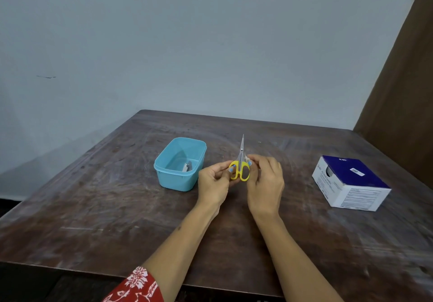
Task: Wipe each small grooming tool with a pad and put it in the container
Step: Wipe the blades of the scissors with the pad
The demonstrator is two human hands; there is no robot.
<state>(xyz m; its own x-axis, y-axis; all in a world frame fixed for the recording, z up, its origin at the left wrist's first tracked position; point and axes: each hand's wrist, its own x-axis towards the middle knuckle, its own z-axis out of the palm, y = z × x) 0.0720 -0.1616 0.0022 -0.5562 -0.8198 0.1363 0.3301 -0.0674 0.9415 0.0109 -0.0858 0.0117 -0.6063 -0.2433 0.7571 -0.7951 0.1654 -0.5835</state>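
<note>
Small scissors with yellow handles stand upright above the table's middle, blades closed and pointing away from me. My left hand pinches the left handle loop. My right hand grips a small white pad, barely visible at the base of the blades, against the scissors. To the left stands the open light-blue plastic container, with a small metal tool lying on its floor.
A blue-and-white cardboard box of pads sits at the right of the dark wooden table. A grey wall rises behind the table and a brown curtain hangs at the far right.
</note>
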